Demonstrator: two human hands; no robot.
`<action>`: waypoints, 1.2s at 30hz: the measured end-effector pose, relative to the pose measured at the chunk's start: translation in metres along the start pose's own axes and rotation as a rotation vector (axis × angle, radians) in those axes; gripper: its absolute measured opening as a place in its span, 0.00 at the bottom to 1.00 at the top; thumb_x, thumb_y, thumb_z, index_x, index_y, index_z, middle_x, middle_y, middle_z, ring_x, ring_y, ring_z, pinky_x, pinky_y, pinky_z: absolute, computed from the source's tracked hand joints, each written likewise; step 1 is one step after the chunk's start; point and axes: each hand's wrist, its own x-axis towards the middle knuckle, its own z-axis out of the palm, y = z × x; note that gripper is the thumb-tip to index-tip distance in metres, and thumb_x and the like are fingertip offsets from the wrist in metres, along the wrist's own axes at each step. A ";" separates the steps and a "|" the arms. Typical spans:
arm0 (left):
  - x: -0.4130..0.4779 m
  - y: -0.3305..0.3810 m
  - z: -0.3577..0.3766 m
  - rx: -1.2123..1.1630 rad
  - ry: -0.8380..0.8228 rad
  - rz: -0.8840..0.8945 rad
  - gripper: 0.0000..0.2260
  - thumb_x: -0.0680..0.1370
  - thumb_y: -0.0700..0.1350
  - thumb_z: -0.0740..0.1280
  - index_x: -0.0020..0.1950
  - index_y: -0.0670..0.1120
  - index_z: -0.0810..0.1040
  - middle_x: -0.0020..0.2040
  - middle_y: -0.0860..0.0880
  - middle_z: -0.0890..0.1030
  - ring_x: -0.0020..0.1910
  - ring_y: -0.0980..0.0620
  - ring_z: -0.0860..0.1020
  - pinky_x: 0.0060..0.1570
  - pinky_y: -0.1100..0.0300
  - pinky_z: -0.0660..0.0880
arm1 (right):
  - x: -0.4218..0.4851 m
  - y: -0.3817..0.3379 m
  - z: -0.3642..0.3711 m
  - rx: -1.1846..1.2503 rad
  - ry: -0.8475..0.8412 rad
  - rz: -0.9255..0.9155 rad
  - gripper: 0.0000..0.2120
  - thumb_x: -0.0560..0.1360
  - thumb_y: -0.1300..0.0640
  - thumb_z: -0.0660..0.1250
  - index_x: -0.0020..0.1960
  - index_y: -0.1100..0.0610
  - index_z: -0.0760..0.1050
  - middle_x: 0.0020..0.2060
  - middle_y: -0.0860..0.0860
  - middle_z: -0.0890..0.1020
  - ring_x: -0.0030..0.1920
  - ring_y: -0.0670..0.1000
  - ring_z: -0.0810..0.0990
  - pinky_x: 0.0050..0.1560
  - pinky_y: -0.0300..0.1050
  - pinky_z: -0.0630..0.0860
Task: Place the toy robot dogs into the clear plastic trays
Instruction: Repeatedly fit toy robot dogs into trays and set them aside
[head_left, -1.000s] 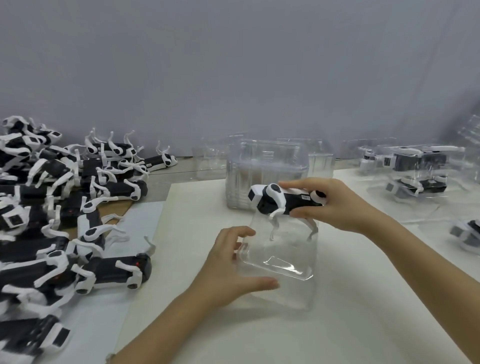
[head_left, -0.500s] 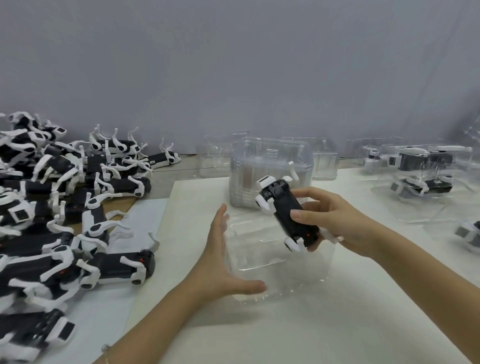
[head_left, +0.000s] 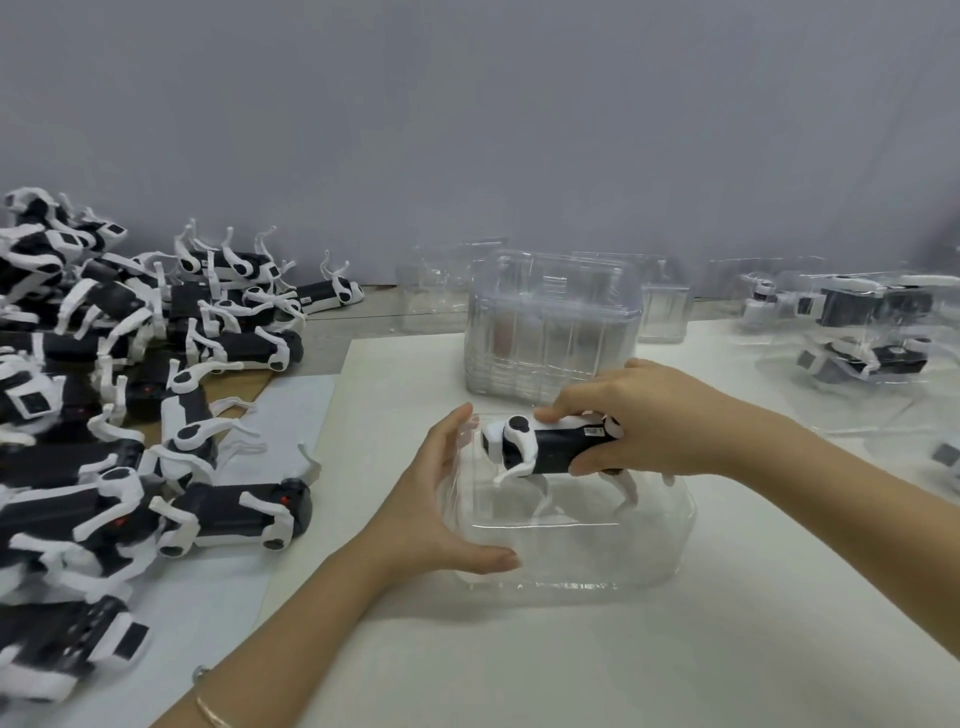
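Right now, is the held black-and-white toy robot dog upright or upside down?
Upright: the right hand grips the black-and-white toy robot dog, white legs pointing down into the clear plastic tray.

Glossy black-and-white plastic toy robot dog (head_left: 551, 448) over a clear, shiny plastic tray (head_left: 655, 540); matt cream sheet (head_left: 597, 667) beneath; at ten o'clock, smooth brown wood tabletop (head_left: 266, 387).
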 end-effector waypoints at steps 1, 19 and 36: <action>0.000 -0.001 0.000 0.002 0.002 -0.001 0.56 0.52 0.55 0.82 0.73 0.63 0.54 0.74 0.64 0.62 0.74 0.65 0.60 0.73 0.63 0.59 | 0.001 0.001 0.000 0.058 -0.018 0.009 0.23 0.73 0.42 0.71 0.66 0.36 0.70 0.53 0.41 0.79 0.50 0.45 0.73 0.50 0.42 0.70; 0.005 -0.007 -0.002 -0.030 -0.002 0.053 0.52 0.54 0.58 0.83 0.71 0.66 0.59 0.70 0.63 0.63 0.71 0.59 0.68 0.68 0.59 0.69 | -0.004 0.018 0.033 -0.202 0.234 -0.271 0.20 0.64 0.42 0.79 0.54 0.47 0.83 0.43 0.43 0.82 0.39 0.50 0.75 0.44 0.43 0.65; 0.014 0.034 0.017 -0.352 0.016 -0.335 0.49 0.56 0.71 0.69 0.76 0.62 0.60 0.76 0.58 0.62 0.74 0.55 0.62 0.71 0.53 0.58 | -0.047 0.015 0.058 1.270 0.195 0.597 0.28 0.72 0.39 0.64 0.71 0.44 0.68 0.66 0.34 0.69 0.63 0.33 0.70 0.60 0.30 0.62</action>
